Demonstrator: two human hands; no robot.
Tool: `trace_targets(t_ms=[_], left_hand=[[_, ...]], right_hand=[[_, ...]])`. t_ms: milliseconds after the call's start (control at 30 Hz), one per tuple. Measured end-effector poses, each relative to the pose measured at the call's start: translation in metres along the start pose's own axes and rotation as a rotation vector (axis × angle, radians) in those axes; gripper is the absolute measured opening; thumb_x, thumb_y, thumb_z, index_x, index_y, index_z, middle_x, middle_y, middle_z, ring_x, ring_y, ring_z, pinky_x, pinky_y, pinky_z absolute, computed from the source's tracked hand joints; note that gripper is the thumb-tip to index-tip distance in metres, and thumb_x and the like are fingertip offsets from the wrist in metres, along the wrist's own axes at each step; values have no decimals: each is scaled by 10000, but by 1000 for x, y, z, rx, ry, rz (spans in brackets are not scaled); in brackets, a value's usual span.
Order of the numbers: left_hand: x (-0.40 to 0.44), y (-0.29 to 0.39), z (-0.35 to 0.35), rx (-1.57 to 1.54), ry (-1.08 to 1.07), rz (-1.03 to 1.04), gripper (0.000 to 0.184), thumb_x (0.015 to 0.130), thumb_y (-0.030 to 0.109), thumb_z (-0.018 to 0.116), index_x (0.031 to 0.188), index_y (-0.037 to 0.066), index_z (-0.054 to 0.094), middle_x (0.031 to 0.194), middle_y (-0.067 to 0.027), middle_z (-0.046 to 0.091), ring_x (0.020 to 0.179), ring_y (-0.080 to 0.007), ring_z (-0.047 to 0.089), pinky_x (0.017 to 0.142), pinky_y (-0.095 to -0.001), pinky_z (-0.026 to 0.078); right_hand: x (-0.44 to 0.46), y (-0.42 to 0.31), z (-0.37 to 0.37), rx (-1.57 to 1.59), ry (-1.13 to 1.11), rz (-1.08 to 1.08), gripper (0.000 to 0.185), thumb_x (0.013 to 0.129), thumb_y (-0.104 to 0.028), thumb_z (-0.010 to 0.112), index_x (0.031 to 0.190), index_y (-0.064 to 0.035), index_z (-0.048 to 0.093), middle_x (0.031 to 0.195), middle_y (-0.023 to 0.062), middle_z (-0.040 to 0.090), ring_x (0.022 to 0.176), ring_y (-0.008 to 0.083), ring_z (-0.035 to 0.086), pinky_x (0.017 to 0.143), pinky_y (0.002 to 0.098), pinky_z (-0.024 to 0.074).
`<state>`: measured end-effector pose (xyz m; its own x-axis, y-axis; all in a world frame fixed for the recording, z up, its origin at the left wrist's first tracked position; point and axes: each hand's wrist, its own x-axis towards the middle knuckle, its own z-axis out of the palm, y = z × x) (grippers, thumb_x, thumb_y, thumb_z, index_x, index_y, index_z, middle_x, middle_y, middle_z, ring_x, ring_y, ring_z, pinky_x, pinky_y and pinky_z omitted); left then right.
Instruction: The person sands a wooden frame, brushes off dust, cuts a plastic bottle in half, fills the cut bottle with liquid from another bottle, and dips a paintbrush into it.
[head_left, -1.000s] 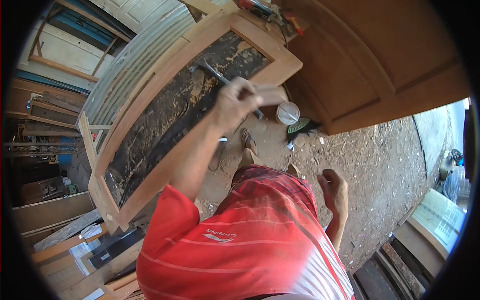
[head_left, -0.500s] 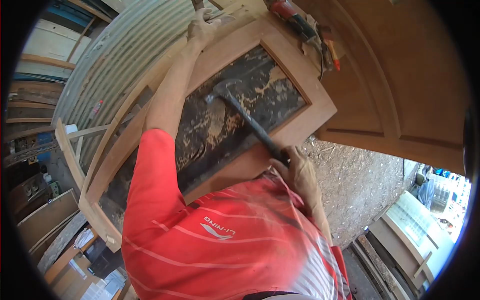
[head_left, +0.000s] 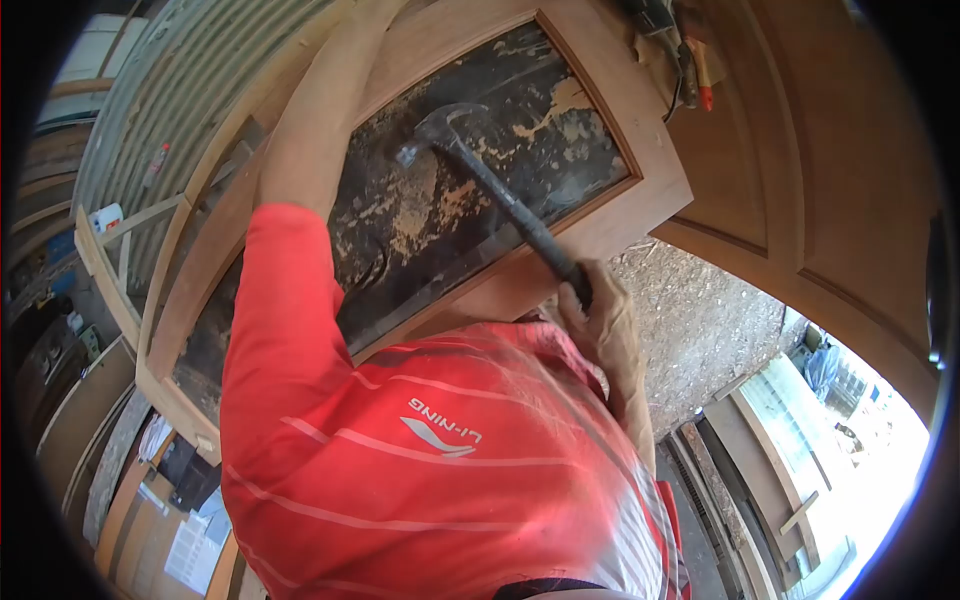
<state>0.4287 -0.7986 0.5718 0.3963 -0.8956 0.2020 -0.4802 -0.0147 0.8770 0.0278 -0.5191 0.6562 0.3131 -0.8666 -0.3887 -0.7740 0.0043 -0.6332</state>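
My right hand (head_left: 604,315) is wrapped round the lower handle of a claw hammer (head_left: 503,200). The hammer's head hangs over the dark, worn surface (head_left: 400,220) that shows through the opening of a wooden door frame (head_left: 640,215). Whether the head touches that surface I cannot tell. My left forearm (head_left: 325,120) reaches across the frame to the upper edge of the view, where the hand itself is cut off.
Another panelled wooden door (head_left: 870,200) stands at the right. Beside the frame's corner lie a dark power tool (head_left: 652,15) and an orange-tipped tool (head_left: 706,95). Corrugated sheet (head_left: 150,140) rises at the left. Boards (head_left: 735,500) lie at lower right, by littered ground (head_left: 690,320).
The view has shifted, so the frame sits higher and my left hand has gone out past the top edge. The hammer stays in my right hand over the dark surface.
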Motion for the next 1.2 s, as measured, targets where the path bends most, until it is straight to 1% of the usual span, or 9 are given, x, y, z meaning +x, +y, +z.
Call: trace_targets(t_ms=[100, 400, 533, 567, 633, 867, 933, 1033, 1200], left_hand=[[-56, -21, -41, 146, 70, 229, 615, 925, 342, 815, 1374, -30, 621, 1267, -238, 721, 1187, -358, 705, 951, -440, 610], [-362, 76, -132, 443, 90, -253, 563, 951, 325, 778, 1394, 7, 637, 1429, -224, 643, 1330, -336, 619, 1148, -415, 451], [-465, 97, -113, 709, 149, -287, 692, 921, 271, 785, 1495, -15, 527, 1550, -231, 527, 1455, -396, 480, 1230, -453, 363], [-479, 106, -102, 668, 130, -288, 701, 925, 285, 779, 1500, -22, 521, 1575, -228, 506, 1470, -398, 465, 1241, -459, 351], [-492, 126, -79, 650, -168, -248, 719, 958, 385, 727, 1515, -15, 513, 1612, -226, 473, 1499, -393, 439, 1264, -472, 318], [-482, 113, -65, 895, -102, 119, 656, 994, 507, 624, 1370, -31, 614, 1418, -217, 606, 1322, -385, 565, 1150, -509, 411], [-477, 108, -121, 949, -30, -313, 620, 990, 498, 618, 1313, -31, 627, 1337, -206, 615, 1235, -374, 582, 1080, -525, 438], [-504, 40, -184, 1211, 168, -677, 762, 1060, 545, 538, 1540, -44, 483, 1645, -243, 425, 1539, -451, 353, 1272, -536, 279], [-491, 103, -106, 619, -168, -55, 673, 1020, 461, 634, 1515, 13, 542, 1593, -221, 503, 1512, -382, 432, 1277, -514, 289]], right_hand=[[6, 13, -9, 7, 16, -18, 277, 955, -217, 721, 1151, -41, 637, 912, 245, 706, 832, 450, 716, 707, 499, 545], [11, 52, -14, 19, 79, -312, 305, 970, -244, 756, 1126, -25, 612, 916, 257, 722, 856, 454, 730, 716, 501, 562], [11, 75, -16, 48, 152, -369, 311, 989, -271, 772, 1117, -11, 663, 779, 144, 680, 671, 224, 658, 656, 376, 537], [8, 75, -22, 72, 123, -331, 262, 970, -232, 772, 1101, -32, 664, 868, 188, 731, 777, 354, 742, 714, 427, 569], [4, 91, -25, 138, 98, -294, 270, 973, -236, 776, 1096, -22, 666, 816, 146, 717, 726, 256, 713, 699, 386, 558], [-2, 106, -34, 148, 149, -354, 304, 966, -258, 803, 1068, 0, 676, 780, 69, 686, 699, 119, 609, 656, 323, 516], [2, 107, -34, 188, 137, -347, 319, 959, -270, 813, 1054, 4, 680, 780, 56, 678, 703, 107, 595, 655, 313, 511], [8, 110, -33, 177, 158, -344, 342, 947, -285, 827, 1050, 8, 685, 787, 51, 676, 704, 106, 587, 660, 303, 508], [9, 100, -34, 90, 204, -331, 351, 930, -282, 843, 1048, 11, 691, 802, 49, 669, 724, 110, 588, 675, 297, 505]])
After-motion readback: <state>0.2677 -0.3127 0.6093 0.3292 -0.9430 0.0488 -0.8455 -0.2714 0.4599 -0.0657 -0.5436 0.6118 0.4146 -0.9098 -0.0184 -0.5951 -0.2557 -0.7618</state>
